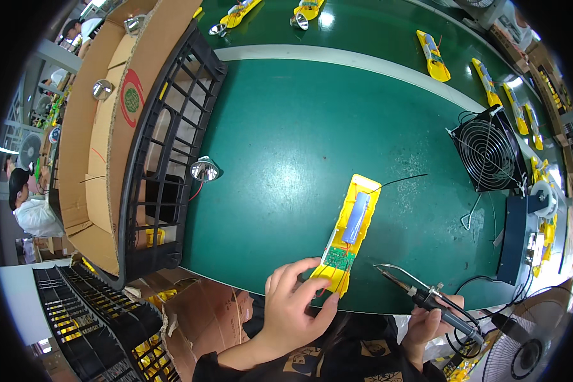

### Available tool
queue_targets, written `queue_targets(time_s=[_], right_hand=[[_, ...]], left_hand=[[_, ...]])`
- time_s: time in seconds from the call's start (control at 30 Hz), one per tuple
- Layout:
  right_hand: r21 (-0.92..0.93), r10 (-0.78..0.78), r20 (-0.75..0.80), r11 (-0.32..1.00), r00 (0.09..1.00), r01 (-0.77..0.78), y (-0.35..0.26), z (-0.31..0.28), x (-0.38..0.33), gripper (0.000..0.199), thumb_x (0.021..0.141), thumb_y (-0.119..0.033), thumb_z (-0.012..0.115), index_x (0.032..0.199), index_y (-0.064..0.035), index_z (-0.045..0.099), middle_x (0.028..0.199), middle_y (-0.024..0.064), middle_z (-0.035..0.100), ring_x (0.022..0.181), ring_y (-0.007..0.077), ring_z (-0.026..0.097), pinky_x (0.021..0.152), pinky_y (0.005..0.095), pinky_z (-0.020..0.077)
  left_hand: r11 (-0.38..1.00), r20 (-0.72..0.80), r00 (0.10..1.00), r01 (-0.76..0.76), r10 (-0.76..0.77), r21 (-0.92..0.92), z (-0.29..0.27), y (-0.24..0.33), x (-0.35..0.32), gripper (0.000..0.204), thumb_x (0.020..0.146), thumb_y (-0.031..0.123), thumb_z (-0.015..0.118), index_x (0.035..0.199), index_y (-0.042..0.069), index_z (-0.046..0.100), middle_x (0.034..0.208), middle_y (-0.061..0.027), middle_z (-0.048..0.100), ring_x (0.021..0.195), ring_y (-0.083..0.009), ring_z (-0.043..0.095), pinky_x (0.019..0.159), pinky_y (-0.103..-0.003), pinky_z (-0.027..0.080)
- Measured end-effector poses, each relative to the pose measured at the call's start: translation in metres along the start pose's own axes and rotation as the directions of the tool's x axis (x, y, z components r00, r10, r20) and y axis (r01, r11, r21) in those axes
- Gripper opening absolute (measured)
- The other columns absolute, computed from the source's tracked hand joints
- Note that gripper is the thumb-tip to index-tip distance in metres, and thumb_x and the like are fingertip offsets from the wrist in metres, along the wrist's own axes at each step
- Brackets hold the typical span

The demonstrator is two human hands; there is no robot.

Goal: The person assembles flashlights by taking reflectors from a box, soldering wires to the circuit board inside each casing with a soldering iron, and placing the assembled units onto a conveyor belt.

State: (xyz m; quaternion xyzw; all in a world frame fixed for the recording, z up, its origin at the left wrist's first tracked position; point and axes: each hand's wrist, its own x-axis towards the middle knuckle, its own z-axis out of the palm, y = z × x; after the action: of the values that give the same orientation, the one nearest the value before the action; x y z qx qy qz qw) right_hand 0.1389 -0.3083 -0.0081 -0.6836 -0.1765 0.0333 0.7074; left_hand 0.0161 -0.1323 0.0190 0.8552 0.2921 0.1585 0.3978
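Observation:
A yellow flashlight housing half [365, 183] lies slanted on the green work mat [286, 127] near its front edge. It carries a blue cylindrical battery [356, 218] and a small green circuit board [339, 258]; a dark wire sticks out from its far end. My left hand [293, 312] closes on the housing's near end, thumb and fingers around the thin wires there. In my right hand [428, 328] is a soldering iron [449, 312] with a thin metal feed tube. Its tip points left toward the housing, apart from it. A silver reflector cup [204, 170] with a red wire sits farther left.
Left stands a black plastic crate [172, 153] with an open cardboard box [108, 191]. At right are a black fan [488, 153], a dark blue unit [514, 235] and a white spool [543, 199]. Beyond the pale rail [325, 56] lie several yellow housings [434, 60].

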Motion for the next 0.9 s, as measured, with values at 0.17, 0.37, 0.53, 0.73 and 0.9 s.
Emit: queue_targets(time_s=[0.17, 0.37, 0.53, 0.73, 0.9], right_hand=[[0.027, -0.054, -0.113, 0.998, 0.992, 0.057, 0.013, -0.015, 0.002, 0.031, 0.077, -0.028, 0.055, 0.086, -0.0011, 0.041, 0.06, 0.0053, 0.044, 0.04, 0.0087, 0.04, 0.038, 0.0185, 0.0337], [0.12, -0.057, -0.198, 0.989, 0.978, 0.082, 0.013, -0.035, 0.01, 0.027, 0.079, -0.022, 0.054, 0.087, 0.0014, 0.043, 0.069, 0.0067, 0.044, 0.042, 0.0093, 0.042, 0.038, 0.019, 0.0348], [0.263, 0.124, -0.31, 0.964, 0.943, -0.04, 0.042, -0.043, -0.003, 0.031, 0.078, -0.022, 0.06, 0.089, 0.001, 0.043, 0.083, 0.0078, 0.046, 0.046, 0.0094, 0.045, 0.039, 0.018, 0.0367], [0.119, 0.266, -0.178, 0.962, 0.948, -0.247, 0.01, -0.045, 0.009, 0.028, 0.077, -0.019, 0.06, 0.089, 0.0025, 0.046, 0.062, 0.0092, 0.055, 0.047, 0.0131, 0.05, 0.047, 0.0234, 0.0413], [0.082, 0.232, -0.183, 0.972, 0.955, -0.22, 0.01, -0.043, 0.013, 0.03, 0.077, -0.02, 0.059, 0.088, 0.0038, 0.046, 0.063, 0.0112, 0.055, 0.046, 0.0136, 0.051, 0.047, 0.0246, 0.0417]], left_hand=[[0.996, 0.076, 0.995, -0.063, 0.058, 0.061, -0.005, 0.002, 0.01, 0.032, 0.064, 0.011, 0.07, 0.091, 0.004, 0.056, 0.1, -0.0108, 0.051, 0.089, -0.0245, 0.051, 0.073, -0.031, 0.042], [0.977, 0.021, 0.987, -0.16, 0.159, 0.142, 0.003, 0.008, 0.09, 0.032, 0.072, 0.016, 0.067, 0.093, -0.003, 0.053, 0.101, -0.0157, 0.05, 0.083, -0.0265, 0.054, 0.07, -0.031, 0.045], [0.937, -0.093, 0.955, -0.252, 0.281, 0.24, 0.038, -0.005, 0.241, 0.033, 0.076, 0.021, 0.06, 0.094, -0.005, 0.05, 0.097, -0.0177, 0.05, 0.089, -0.0313, 0.051, 0.078, -0.035, 0.041], [0.871, -0.224, 0.908, -0.232, 0.354, 0.433, 0.087, -0.004, 0.399, 0.038, 0.073, 0.028, 0.059, 0.096, -0.001, 0.05, 0.099, -0.0157, 0.051, 0.094, -0.0317, 0.049, 0.078, -0.039, 0.042], [0.739, -0.344, 0.786, -0.202, 0.514, 0.643, 0.096, 0.003, 0.455, 0.032, 0.072, 0.028, 0.058, 0.093, 0.005, 0.052, 0.099, -0.0116, 0.051, 0.096, -0.0282, 0.046, 0.075, -0.043, 0.038]])
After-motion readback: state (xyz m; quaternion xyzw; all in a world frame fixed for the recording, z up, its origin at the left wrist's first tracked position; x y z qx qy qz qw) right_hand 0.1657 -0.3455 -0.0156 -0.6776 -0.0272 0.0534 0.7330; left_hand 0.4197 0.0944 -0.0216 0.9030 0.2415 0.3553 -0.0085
